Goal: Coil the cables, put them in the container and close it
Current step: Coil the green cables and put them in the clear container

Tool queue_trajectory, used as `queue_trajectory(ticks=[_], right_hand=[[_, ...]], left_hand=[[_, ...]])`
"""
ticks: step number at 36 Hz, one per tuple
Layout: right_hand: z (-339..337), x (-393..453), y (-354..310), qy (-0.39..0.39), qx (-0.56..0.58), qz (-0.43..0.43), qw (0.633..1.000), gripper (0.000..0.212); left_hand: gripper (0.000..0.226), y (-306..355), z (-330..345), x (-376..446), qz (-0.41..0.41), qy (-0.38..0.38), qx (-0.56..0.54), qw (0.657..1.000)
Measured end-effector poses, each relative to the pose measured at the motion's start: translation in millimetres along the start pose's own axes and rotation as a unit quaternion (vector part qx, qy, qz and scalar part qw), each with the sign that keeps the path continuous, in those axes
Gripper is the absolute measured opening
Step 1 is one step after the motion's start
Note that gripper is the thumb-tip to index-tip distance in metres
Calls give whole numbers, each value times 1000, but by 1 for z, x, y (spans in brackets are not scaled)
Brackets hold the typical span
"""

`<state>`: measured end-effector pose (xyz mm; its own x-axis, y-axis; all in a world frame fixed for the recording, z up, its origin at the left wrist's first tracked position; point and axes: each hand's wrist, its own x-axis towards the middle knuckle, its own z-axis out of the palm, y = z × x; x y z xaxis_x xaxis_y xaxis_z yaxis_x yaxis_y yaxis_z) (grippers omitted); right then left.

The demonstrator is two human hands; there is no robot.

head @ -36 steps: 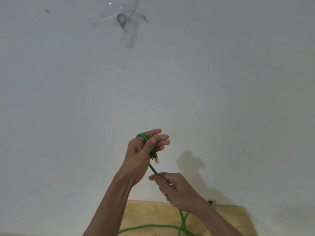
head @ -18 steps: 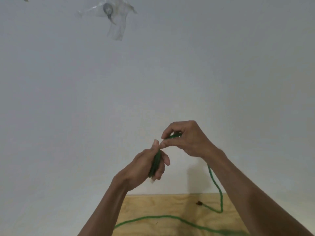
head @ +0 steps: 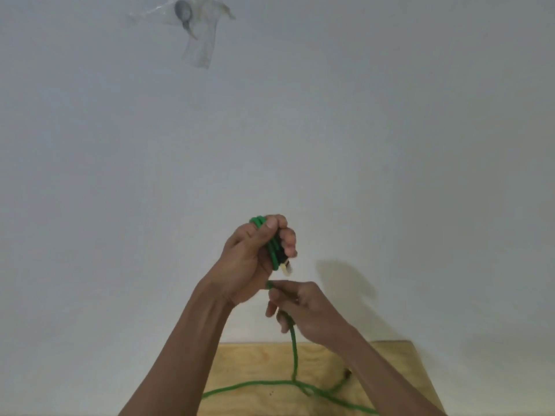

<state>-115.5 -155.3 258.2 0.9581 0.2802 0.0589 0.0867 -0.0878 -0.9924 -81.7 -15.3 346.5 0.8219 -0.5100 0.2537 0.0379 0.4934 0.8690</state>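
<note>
A green cable (head: 294, 355) is partly wound around my left hand (head: 252, 262), which is raised in front of the white wall and shut on a few green loops with a black and pale plug end sticking out below the fingers. My right hand (head: 303, 310) sits just below it, pinching the loose strand. From there the cable hangs down and trails in curves across the wooden table (head: 390, 373). Its other dark plug end (head: 347, 374) lies on the table by my right forearm. No container is in view.
A plain white wall (head: 390, 145) fills most of the view. High on it, a small dark object (head: 183, 15) is stuck under clear tape. Only the far edge of the wooden table shows at the bottom.
My right hand has dropped from above my left hand to below it, laying another turn of cable over the left hand. The left hand has lifted slightly.
</note>
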Motion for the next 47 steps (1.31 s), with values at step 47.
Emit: queue_trajectory(ticks=[47], right_hand=[[-14, -17, -16, 34, -30, -15, 999, 26]], left_hand=[[34, -5, 7, 19, 3, 79, 132, 988]])
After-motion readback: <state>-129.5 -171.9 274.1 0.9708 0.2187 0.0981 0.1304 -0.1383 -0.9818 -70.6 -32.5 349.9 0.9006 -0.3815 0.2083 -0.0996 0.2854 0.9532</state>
